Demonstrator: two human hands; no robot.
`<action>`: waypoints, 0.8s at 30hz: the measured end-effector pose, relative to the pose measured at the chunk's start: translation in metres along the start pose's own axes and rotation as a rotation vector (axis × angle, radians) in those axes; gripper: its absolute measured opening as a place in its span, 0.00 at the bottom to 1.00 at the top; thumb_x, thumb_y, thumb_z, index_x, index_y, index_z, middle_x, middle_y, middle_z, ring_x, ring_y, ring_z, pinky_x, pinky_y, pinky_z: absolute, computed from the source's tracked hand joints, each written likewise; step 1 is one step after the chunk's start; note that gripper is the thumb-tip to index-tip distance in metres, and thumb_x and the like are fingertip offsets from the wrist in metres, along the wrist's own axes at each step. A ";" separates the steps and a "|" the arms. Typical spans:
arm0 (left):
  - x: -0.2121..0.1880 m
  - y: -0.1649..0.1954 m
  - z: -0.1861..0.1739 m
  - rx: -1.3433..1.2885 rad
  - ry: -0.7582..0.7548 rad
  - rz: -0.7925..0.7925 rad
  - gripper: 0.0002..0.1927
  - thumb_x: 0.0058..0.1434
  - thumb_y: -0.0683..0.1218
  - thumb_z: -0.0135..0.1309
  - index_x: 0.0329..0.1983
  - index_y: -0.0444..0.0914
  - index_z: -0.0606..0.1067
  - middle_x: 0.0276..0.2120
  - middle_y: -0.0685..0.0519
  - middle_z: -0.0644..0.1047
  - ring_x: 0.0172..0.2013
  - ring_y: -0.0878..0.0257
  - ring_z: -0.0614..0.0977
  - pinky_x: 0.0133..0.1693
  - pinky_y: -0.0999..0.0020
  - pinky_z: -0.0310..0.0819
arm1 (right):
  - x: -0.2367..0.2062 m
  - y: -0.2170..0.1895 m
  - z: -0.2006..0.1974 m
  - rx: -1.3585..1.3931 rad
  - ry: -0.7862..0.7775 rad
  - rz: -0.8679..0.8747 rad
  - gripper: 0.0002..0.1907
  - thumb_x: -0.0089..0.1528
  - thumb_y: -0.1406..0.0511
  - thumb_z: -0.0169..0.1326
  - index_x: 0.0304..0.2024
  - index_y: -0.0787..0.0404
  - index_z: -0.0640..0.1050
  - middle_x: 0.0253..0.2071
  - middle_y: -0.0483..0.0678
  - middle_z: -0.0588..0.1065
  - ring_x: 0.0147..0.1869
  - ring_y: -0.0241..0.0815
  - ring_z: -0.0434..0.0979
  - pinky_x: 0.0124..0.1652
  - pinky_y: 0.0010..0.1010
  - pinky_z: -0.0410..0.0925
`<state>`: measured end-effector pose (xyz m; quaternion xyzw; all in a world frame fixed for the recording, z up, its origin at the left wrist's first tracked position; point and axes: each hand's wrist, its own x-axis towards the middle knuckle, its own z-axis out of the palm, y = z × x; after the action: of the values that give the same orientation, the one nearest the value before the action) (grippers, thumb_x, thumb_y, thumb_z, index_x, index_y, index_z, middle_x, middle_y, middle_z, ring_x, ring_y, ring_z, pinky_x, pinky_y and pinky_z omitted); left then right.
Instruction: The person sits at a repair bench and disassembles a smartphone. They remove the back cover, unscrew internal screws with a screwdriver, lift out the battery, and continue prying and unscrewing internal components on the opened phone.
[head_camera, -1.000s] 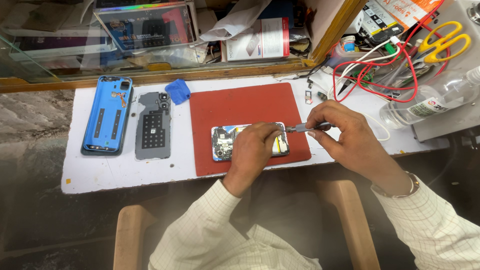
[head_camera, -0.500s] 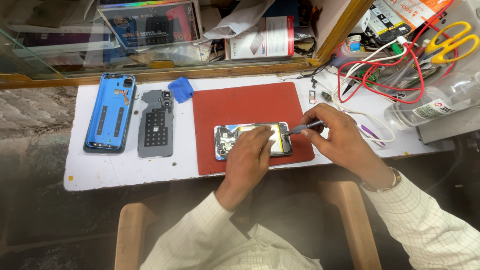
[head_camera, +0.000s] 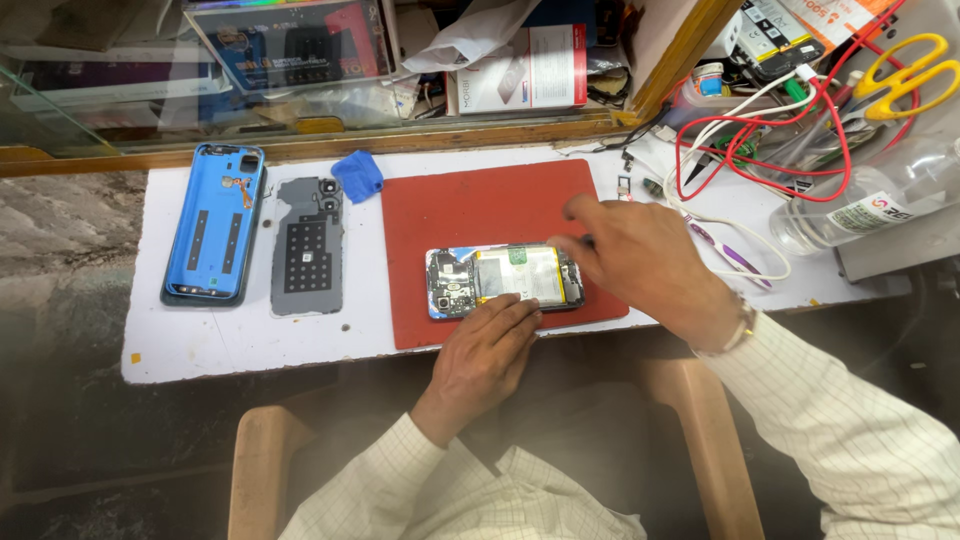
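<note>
Flat and open, left hand (head_camera: 487, 350) on opened phone (head_camera: 505, 280) — right hand (head_camera: 640, 262) loosely curled, empty, at its end.

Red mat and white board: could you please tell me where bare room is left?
Free: the red mat above the opened phone, and the white board below the blue back cover. Crowded: the right end, with wires.

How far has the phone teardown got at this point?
Done: the blue back cover and grey inner plate lie off to the side on the white table. In hand: the opened phone lies on the red mat, left hand pressing its near edge, right hand blurred at its right end. Left: battery and boards are not yet out.
</note>
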<state>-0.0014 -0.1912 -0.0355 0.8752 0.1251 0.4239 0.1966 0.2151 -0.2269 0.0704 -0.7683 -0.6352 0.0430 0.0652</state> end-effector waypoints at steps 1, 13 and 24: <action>0.000 -0.001 0.000 -0.007 -0.007 -0.001 0.13 0.59 0.38 0.63 0.47 0.31 0.79 0.51 0.46 0.80 0.55 0.50 0.80 0.55 0.59 0.76 | 0.005 0.001 -0.001 0.042 0.032 -0.104 0.13 0.64 0.60 0.60 0.46 0.59 0.76 0.34 0.51 0.79 0.40 0.54 0.81 0.39 0.44 0.72; 0.000 -0.003 -0.003 -0.019 -0.035 0.004 0.14 0.59 0.38 0.62 0.49 0.31 0.79 0.52 0.46 0.79 0.56 0.50 0.79 0.56 0.59 0.75 | 0.011 0.008 -0.017 0.181 -0.027 -0.356 0.18 0.57 0.65 0.59 0.49 0.60 0.76 0.44 0.57 0.77 0.47 0.55 0.78 0.44 0.43 0.71; -0.002 -0.002 -0.002 -0.024 -0.033 -0.002 0.15 0.60 0.39 0.62 0.49 0.31 0.78 0.52 0.46 0.79 0.56 0.50 0.79 0.56 0.58 0.75 | 0.009 -0.006 -0.024 0.026 -0.120 -0.016 0.09 0.67 0.59 0.56 0.46 0.55 0.78 0.38 0.51 0.81 0.45 0.53 0.81 0.46 0.44 0.72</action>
<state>-0.0039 -0.1895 -0.0370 0.8796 0.1176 0.4106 0.2096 0.2146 -0.2184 0.0954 -0.7585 -0.6434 0.0967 0.0375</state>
